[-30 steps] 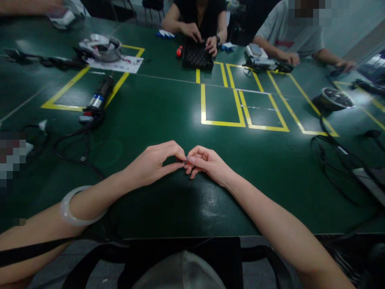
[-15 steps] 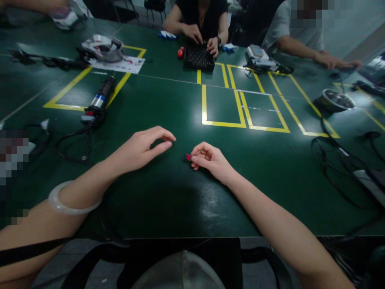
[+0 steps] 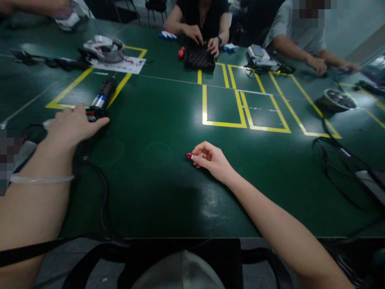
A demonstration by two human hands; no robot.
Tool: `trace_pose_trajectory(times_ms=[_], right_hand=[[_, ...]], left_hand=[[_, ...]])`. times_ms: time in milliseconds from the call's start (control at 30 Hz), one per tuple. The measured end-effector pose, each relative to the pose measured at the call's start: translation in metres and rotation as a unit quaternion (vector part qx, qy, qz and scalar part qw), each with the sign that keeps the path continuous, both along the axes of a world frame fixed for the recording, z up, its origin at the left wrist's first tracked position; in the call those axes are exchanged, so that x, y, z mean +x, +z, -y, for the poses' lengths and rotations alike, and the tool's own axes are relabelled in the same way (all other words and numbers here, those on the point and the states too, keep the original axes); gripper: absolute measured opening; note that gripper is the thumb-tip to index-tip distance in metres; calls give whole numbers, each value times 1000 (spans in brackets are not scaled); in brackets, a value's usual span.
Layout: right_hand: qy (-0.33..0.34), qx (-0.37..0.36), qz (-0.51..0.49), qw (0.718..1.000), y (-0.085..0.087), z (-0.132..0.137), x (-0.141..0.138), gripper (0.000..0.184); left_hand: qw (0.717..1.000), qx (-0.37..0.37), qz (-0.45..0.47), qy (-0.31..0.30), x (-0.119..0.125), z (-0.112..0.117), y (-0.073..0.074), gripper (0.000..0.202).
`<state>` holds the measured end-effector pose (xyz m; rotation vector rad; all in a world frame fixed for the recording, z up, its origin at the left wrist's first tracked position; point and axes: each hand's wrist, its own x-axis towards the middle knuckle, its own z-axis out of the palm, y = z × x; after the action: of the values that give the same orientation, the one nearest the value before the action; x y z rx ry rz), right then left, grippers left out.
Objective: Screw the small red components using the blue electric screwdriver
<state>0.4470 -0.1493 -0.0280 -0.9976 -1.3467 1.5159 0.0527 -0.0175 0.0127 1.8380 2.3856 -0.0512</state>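
Across most of the view, green tabletop (image 3: 156, 192), gleaming in patches, marked with yellow tape outlines (image 3: 204, 106) at left and toward the far side. Over at the far edge, a person in black (image 3: 209, 26), fingers busy at a black tray (image 3: 198, 66). Further right, a person in a pale grey shirt (image 3: 281, 28), arms stretched over the tabletop, fingers too blurred to read.

Now this side, well out to the left: left hand (image 3: 67, 126), thumb and fingers spread apart, looming over the near end of a black cylindrical device (image 3: 100, 98). Touching or only above? Cannot tell from this angle. Lies aslant at the corner of a yellow outline, that device, wearing a silver-and-blue band, showing red at the near end. Behind it, a pale bundle (image 3: 104, 50) on a printed sheet (image 3: 132, 65).

Over to the middle, well apart from the left: right hand (image 3: 212, 160), thumb and fingertips together, clamped tight. And smallest of all, right there in the pinch: a small red piece (image 3: 189, 155), dark end poking out leftward, bright bit just beside the thumb, finer detail too tiny to make out.
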Motion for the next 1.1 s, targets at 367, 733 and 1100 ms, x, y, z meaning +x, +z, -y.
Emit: trace_pose_trajectory(times_ms=[367,733,1100], right_hand=[[-3,-1,12,1000,-2,0,0,24],[-3,-4,28,1000,0,-1,0,24],[-13,2,20,1000,-2,-2,0,26]], left_hand=[[999,-43,-10,15,1,-13,-3,128],[996,-45,-15,-71,59,15,3,104],[959,-14,-42,-280,157,78,9,74]])
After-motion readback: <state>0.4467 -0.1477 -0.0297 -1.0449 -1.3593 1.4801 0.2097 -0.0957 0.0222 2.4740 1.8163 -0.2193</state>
